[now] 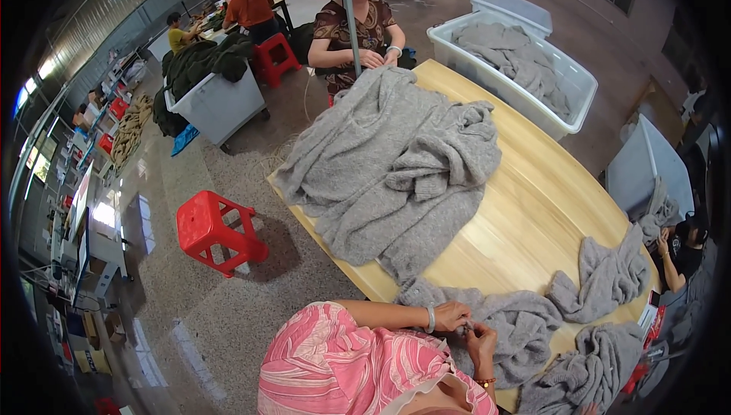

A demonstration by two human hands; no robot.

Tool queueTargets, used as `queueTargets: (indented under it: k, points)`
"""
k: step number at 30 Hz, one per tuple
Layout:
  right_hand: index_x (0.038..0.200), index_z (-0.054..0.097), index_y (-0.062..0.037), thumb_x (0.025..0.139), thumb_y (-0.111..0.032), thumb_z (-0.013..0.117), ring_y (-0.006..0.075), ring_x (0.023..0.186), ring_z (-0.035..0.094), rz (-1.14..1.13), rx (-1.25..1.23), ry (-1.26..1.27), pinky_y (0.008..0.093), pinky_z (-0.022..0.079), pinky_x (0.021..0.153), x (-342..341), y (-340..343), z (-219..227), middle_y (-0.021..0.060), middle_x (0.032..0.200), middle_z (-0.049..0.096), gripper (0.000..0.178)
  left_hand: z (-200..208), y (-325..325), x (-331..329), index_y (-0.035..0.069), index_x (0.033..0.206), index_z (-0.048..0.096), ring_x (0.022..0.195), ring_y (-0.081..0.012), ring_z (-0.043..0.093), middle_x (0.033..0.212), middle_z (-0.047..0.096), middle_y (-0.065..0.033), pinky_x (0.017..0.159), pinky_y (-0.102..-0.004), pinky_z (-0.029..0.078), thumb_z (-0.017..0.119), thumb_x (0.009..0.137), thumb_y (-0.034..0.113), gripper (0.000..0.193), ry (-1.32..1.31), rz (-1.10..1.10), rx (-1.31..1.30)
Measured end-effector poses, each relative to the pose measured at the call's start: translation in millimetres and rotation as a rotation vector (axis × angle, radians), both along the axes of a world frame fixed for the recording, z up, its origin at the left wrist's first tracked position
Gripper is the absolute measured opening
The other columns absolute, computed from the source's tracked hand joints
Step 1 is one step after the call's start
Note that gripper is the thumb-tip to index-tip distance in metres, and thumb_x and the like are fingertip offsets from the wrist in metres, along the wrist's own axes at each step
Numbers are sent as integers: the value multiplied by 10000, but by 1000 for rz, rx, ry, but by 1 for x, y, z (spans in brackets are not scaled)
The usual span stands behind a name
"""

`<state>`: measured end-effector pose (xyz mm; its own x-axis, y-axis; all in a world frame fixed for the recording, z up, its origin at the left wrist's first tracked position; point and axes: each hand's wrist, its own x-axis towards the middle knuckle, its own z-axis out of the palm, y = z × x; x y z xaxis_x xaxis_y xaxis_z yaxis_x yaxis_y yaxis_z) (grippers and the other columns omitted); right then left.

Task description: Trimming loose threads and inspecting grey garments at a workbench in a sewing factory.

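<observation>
My left hand (452, 316), with a silver bangle at the wrist, meets my right hand (481, 340), with a beaded bracelet, over the near edge of the table. Both sets of fingers are pinched together on a small bit of a grey knit garment (525, 324) lying beneath and beyond them. Whether a small tool is between the fingertips I cannot tell. Farther off, a large heap of grey knit garments (381, 164) covers the table's left half. Two more grey knit pieces lie to the right, one crumpled (601, 278) and one nearer the edge (594, 369).
The wooden table (533, 194) stretches away from me. Across it a person in a patterned brown top (365, 27) handles the heap beside a metal pole (349, 11). A red stool (221, 228) stands left; a white bin (510, 72) of grey knitwear lies beyond; another person (681, 251) sits right.
</observation>
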<state>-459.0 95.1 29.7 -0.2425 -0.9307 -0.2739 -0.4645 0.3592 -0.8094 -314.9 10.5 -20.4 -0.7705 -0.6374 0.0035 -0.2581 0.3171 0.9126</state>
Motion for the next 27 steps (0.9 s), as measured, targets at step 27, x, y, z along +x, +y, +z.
queueTargets:
  k: [27]
  points:
    - [826,653,-9,741,-113,566,397,710,606,-115,-185,174,425,487,644,31,33,-33,229,736,620,160,8,-4,16,9,833,574,667,-367,594,741,597,-195,602,-404,466,594,796,92,94,-25,-215,-197]
